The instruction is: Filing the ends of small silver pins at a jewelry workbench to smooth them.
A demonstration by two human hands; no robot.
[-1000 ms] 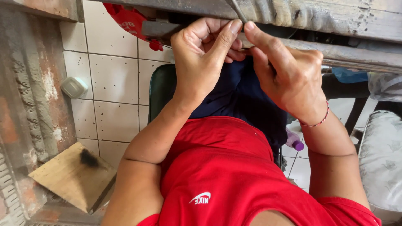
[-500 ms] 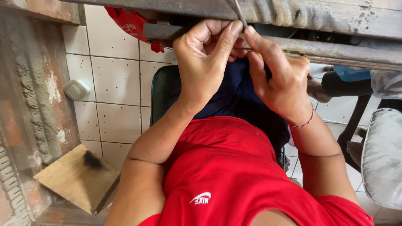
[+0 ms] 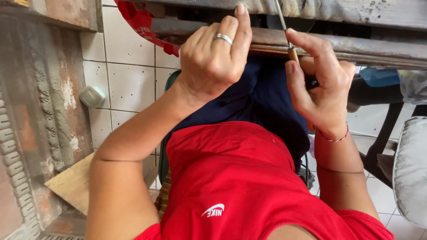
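Right hand [image 3: 321, 86] pinches a thin tool [image 3: 288, 42], tip cut off above. Left hand [image 3: 213, 62] curled, fingertips on wooden beam [image 3: 356, 46]; grip contents hidden behind knuckles.

Left hand [image 3: 213, 58] curled, index finger stretched up; right hand [image 3: 318, 84] pinching between thumb and forefinger, both forearms angled up, wrists bent.
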